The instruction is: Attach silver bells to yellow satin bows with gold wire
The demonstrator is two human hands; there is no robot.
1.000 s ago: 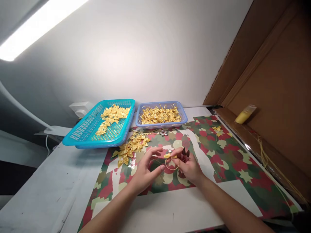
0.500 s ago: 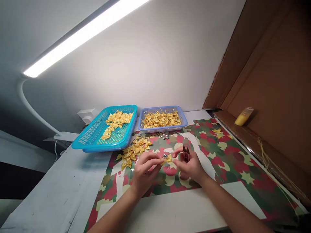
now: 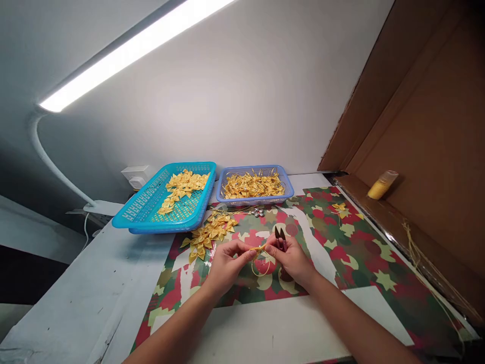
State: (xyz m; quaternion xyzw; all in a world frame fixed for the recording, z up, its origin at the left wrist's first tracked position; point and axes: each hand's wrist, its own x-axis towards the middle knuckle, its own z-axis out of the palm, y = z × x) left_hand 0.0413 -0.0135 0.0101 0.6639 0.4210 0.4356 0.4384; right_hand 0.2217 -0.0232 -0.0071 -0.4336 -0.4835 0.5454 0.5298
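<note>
My left hand (image 3: 229,263) pinches one end of a yellow ribbon bow (image 3: 258,248) between thumb and fingers. On the bow's other side, my right hand (image 3: 293,259) is closed, with thumb and forefinger at its end. A thin golden cord (image 3: 261,275) hangs below the bow in a loop. Small dark-bladed snips (image 3: 280,234) are tucked in my right palm, tips pointing up and away; their handles are mostly hidden. The bow is seen nearly edge-on. Just beyond my hands lie silver bells or beads (image 3: 258,213) and a bundle of golden cords (image 3: 237,209).
Loose yellow bows (image 3: 210,233) are heaped left of my hands. Behind them stand a turquoise basket (image 3: 142,212) with bows and a purple basket (image 3: 254,201) with corded bows. One corded bow (image 3: 340,208) lies right on the patterned sheet (image 3: 356,263). A lamp (image 3: 132,55) hangs above.
The bow has turned from showing its face and silver bead to nearly edge-on. A cord loop now shows beneath it. My right hand has moved slightly left, closing on the bow.
</note>
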